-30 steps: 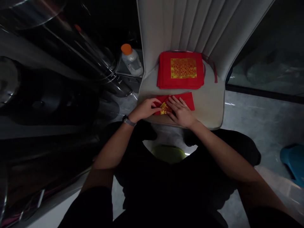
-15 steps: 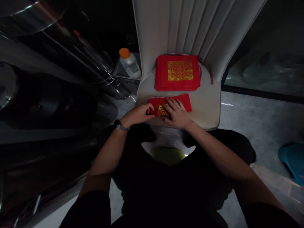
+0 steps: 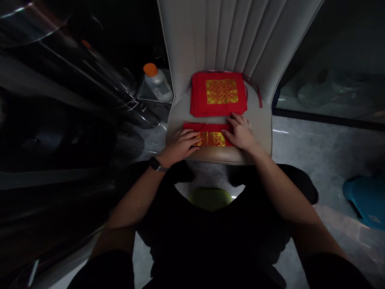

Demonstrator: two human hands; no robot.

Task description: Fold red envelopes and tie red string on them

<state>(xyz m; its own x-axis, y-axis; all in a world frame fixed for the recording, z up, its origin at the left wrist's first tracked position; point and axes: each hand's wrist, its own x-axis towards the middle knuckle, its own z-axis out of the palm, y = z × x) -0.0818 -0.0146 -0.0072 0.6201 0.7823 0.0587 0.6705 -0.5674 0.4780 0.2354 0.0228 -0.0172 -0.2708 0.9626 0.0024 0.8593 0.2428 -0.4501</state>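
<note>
Both hands, left point(image 3: 179, 146) and right point(image 3: 241, 133), lie open on the folded red-and-gold rectangular fabric piece point(image 3: 210, 138), at nine and three o'clock.

Gold-patterned red piece point(image 3: 214, 139), flat on seat point(image 3: 261, 125)

Near the centre of the frame, a folded red piece with gold print point(image 3: 210, 139) is pressed against the front of a pale chair seat point(image 3: 258, 120) by the left hand point(image 3: 180, 145) at its left end and the right hand point(image 3: 241, 132) at its right. Just above it, a stack of red pieces point(image 3: 221, 94) is seen, and an orange-capped bottle point(image 3: 159, 85) is set in the upper left. At the right edge, a blue plastic object point(image 3: 367, 198) is partly shown.
</note>
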